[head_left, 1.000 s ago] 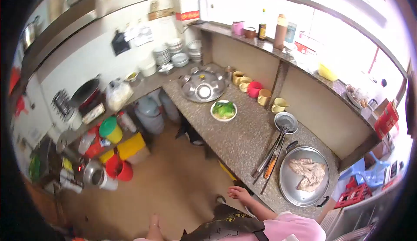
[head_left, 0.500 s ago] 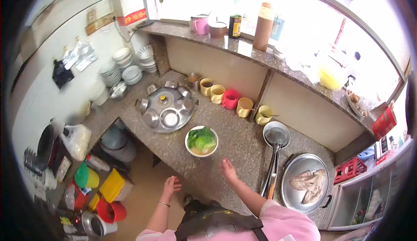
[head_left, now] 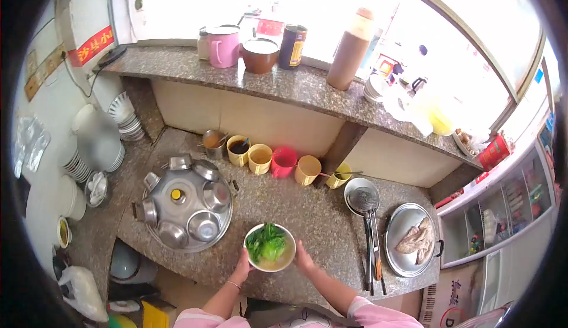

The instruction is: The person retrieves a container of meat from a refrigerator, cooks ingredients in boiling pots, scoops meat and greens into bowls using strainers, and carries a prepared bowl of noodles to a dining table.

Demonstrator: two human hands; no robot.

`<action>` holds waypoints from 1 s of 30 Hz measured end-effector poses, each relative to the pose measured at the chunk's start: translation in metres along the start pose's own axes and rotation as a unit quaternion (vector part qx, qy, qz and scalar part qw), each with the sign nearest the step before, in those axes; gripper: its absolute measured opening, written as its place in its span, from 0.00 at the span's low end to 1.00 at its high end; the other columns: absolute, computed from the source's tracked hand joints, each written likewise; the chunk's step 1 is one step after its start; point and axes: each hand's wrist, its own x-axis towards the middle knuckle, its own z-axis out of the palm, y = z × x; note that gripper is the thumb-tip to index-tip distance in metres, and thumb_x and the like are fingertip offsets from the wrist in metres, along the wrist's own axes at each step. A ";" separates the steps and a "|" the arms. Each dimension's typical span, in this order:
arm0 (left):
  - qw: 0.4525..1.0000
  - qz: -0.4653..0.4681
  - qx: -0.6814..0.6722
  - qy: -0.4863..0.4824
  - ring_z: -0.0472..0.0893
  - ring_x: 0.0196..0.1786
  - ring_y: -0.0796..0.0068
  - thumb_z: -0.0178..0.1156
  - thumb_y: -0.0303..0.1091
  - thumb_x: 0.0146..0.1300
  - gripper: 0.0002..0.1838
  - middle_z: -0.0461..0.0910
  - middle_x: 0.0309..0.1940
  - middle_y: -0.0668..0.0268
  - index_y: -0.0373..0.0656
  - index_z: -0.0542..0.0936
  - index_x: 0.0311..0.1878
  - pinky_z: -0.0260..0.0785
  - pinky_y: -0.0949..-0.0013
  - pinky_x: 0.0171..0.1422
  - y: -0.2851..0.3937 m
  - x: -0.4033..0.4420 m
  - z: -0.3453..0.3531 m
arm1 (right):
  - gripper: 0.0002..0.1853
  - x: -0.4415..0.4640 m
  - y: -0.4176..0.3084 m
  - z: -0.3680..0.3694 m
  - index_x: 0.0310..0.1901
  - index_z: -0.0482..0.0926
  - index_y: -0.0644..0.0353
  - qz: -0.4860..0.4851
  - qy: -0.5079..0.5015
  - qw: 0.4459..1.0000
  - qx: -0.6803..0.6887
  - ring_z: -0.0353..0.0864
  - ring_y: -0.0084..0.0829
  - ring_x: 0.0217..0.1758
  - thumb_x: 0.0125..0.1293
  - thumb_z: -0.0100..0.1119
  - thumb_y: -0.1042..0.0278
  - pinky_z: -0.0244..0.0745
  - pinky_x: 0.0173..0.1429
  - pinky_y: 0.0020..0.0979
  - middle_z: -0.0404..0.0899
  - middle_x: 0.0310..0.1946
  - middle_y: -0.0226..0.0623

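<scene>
A white bowl of broth with leafy greens stands near the front edge of the stone counter. My left hand is closed against the bowl's left side, its thumb by the rim and some fingers hidden below. At the right side is my right hand, fingers extended upward close along the rim; whether it touches the bowl is hard to tell. Left of the bowl sits a round metal tray carrying several metal cups around a yellow-knobbed centre.
Several mugs, including a red mug, line the counter's back. To the right lie long-handled strainers and a metal pan with pale meat. A raised shelf holds a pink mug and bottles. Stacked bowls stand at left.
Both hands have come to the bowl from a little apart, the left now gripping its side. My view has moved closer to the counter and shifted.
</scene>
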 end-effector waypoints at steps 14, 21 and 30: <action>0.997 -0.058 0.007 -0.059 0.70 0.59 0.68 0.42 0.54 0.70 0.31 0.65 0.61 0.61 0.43 0.57 0.68 0.68 0.63 0.59 0.067 -0.014 0.024 | 0.35 -0.032 0.009 0.007 0.68 0.55 0.61 -0.029 -0.003 0.982 0.186 0.52 0.39 0.72 0.71 0.29 0.40 0.45 0.74 0.41 0.56 0.68 0.41; 0.985 0.020 0.029 -0.170 0.60 0.66 0.71 0.49 0.47 0.69 0.31 0.62 0.64 0.61 0.39 0.56 0.68 0.49 0.66 0.70 0.076 -0.020 0.077 | 0.33 -0.094 0.015 -0.042 0.67 0.58 0.55 -0.064 -0.050 0.945 0.316 0.57 0.38 0.69 0.66 0.45 0.43 0.46 0.74 0.44 0.59 0.67 0.37; 0.958 -0.018 0.116 -0.263 0.61 0.66 0.71 0.47 0.52 0.68 0.32 0.62 0.65 0.64 0.43 0.56 0.69 0.53 0.65 0.69 0.035 -0.070 0.192 | 0.39 -0.198 0.060 -0.148 0.66 0.60 0.54 -0.116 -0.046 0.912 0.390 0.60 0.38 0.68 0.58 0.57 0.41 0.51 0.72 0.46 0.62 0.66 0.37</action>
